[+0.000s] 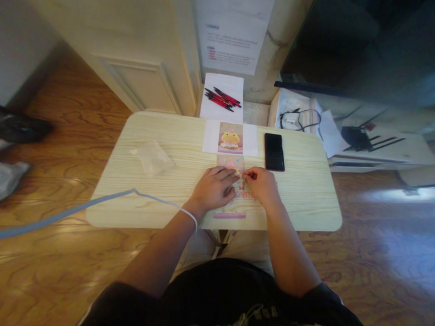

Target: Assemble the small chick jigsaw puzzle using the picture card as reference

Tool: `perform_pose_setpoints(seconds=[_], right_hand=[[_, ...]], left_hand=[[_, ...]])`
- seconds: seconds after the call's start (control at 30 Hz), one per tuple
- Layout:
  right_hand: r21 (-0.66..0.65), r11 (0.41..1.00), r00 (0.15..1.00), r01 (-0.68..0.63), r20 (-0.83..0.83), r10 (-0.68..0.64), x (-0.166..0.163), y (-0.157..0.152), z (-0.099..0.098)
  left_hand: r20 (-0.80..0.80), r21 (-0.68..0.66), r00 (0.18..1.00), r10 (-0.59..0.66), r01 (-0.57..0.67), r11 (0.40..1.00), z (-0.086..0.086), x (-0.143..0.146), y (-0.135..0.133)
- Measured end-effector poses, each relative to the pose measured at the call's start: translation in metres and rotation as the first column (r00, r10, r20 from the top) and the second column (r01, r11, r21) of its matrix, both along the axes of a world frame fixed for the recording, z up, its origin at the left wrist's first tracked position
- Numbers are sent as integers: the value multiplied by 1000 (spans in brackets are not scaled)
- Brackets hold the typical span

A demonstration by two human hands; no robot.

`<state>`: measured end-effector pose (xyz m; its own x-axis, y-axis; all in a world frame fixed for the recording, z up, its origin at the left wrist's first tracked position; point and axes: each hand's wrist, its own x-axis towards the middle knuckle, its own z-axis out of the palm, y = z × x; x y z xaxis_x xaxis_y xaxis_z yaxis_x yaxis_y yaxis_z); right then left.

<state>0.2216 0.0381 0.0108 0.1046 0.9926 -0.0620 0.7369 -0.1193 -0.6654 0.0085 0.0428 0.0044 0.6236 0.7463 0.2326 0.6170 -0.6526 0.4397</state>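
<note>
A pink printed sheet (232, 162) lies on the light wooden table (168, 147) in front of me, mostly covered by my hands. My left hand (213, 189) rests flat on the sheet's left side with its fingertips near a tiny pale piece (239, 173). My right hand (261, 183) pinches that small piece between thumb and forefinger above the sheet. Just beyond lies a white card (230, 138) showing a yellow cartoon figure on pink.
A black phone (274, 151) lies right of the card. A clear plastic bag (152, 157) sits at the table's left. A light blue cable (76, 209) runs to my left wrist. Red and black pens (222, 98) lie on paper behind the table. Cables and papers (299, 119) are at right.
</note>
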Motion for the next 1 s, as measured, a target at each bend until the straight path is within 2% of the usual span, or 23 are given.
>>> perform_pose_setpoints(seconds=[0.73, 1.0], right_hand=[[-33, 996, 995, -80, -70, 77, 7, 6, 4], [-46, 999, 999, -27, -34, 25, 6, 7, 1]], left_hand=[[-7, -17, 1000, -16, 16, 1000, 1, 0, 1], [-17, -24, 1000, -19, 19, 1000, 4, 0, 0]])
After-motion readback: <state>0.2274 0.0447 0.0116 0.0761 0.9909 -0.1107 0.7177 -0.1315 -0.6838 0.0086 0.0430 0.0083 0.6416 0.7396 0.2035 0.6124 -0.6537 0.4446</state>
